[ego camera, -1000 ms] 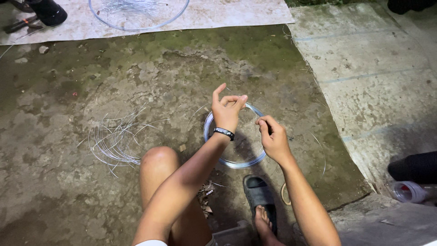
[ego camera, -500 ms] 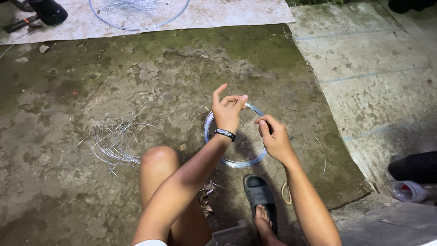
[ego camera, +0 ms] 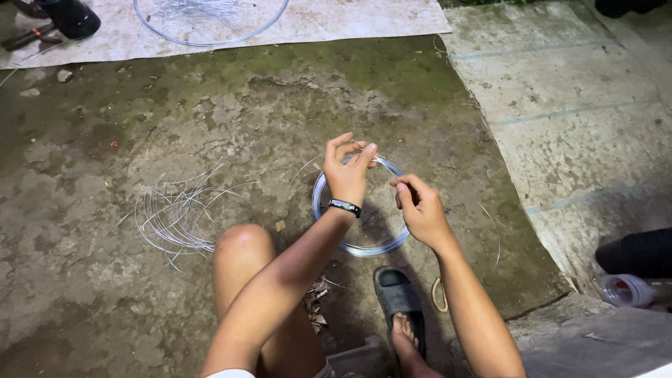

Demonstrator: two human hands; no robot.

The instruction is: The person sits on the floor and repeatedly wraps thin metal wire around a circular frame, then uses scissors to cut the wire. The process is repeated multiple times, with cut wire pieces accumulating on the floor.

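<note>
No packages, labels, signs or screens show anywhere on the ground

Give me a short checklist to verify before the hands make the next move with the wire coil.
1. Left hand grips the coil at its top edge: ok.
2. Right hand pinches a wire strand: cannot tell, too thin to see.
3. Coil lies flat on the ground, its loops together: ok.
4. Cut wires lie apart from the coil, left of the knee: ok.
5. Foot in the sandal is off the coil: ok.
6. Pliers within reach: not ok, far away at the sheet.
</note>
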